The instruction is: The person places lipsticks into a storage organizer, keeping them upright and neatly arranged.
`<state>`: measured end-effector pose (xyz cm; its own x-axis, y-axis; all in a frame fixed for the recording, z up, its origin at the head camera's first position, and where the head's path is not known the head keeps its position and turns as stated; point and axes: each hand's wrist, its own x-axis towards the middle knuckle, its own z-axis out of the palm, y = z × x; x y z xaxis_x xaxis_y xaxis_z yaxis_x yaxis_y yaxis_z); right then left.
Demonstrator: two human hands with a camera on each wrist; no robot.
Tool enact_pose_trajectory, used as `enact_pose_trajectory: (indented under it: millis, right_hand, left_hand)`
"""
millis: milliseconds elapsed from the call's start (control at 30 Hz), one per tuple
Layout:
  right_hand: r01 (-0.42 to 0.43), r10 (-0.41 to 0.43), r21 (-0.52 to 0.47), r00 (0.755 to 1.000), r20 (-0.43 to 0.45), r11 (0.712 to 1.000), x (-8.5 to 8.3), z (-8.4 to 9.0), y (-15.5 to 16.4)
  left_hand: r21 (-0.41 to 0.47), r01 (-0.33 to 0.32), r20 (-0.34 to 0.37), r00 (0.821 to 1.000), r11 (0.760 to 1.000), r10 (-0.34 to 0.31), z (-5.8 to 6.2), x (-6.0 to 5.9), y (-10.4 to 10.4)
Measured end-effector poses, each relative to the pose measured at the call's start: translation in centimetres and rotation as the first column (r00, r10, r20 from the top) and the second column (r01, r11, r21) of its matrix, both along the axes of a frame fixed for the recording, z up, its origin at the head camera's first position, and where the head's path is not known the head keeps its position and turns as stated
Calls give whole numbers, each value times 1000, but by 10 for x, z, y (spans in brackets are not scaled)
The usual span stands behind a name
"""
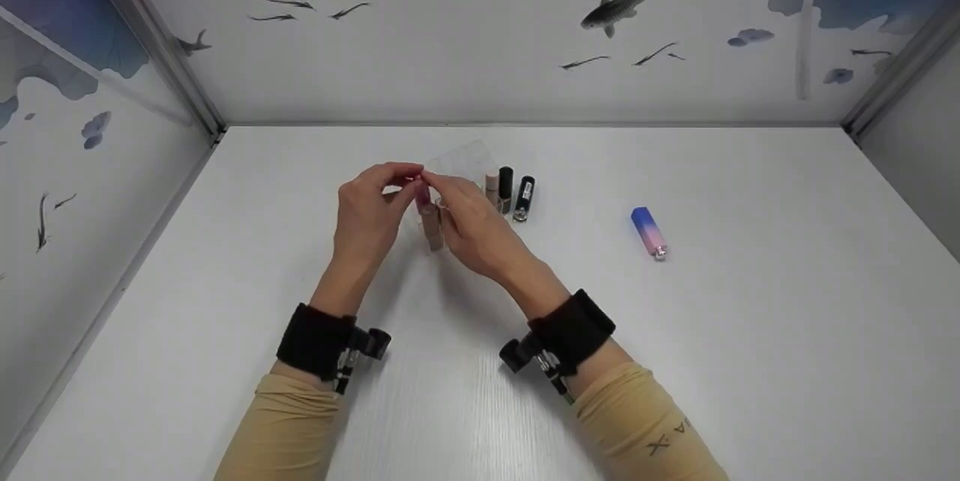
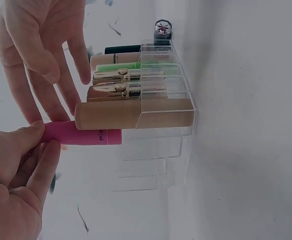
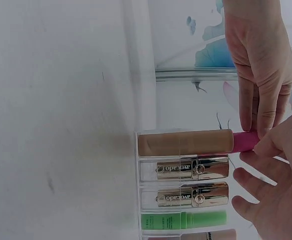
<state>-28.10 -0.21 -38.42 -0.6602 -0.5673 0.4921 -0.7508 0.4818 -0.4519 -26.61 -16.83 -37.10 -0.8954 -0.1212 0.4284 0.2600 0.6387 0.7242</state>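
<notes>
My left hand point(image 1: 370, 207) pinches the upper end of a pink cosmetic tube point(image 2: 83, 133) between thumb and fingers. The tube stands behind a tan tube point(image 3: 185, 143) in a clear acrylic lipstick organizer point(image 2: 160, 145). My right hand point(image 1: 476, 222) reaches in from the other side, its fingers loosely extended, with one fingertip at the pink tube's upper end. Two gold-capped lipsticks point(image 3: 213, 167), a light green tube point(image 3: 205, 219) and a beige tube point(image 1: 492, 184) fill neighbouring slots. In the head view, my right hand hides much of the organizer.
A black tube point(image 1: 506, 188) stands at the organizer's right side, and a black lipstick point(image 1: 524, 198) with a silvery end is beside it. Farther right, a blue-to-pink lipstick point(image 1: 649, 232) lies on the white table point(image 1: 750, 361). Printed panels point(image 1: 517, 38) enclose the back and sides.
</notes>
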Motion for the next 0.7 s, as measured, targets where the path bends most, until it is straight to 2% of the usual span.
enact_pose_trajectory:
  millis: [167,433,700]
  right_hand:
    - [9,-9,33,1000,-6,999,-3,0,-2]
    - [-6,7,52,1000,-14,999,-5,-3,-2]
    - [-26,28,37,998,-53,999,-7,-6,-3]
  left_hand:
    - [-31,-10,33,999,999,11,1,0,-1]
    - [-56,14,30,999,998,-13,0,0,-1]
    - [-140,17,61,998,990,-8,0,0,-1]
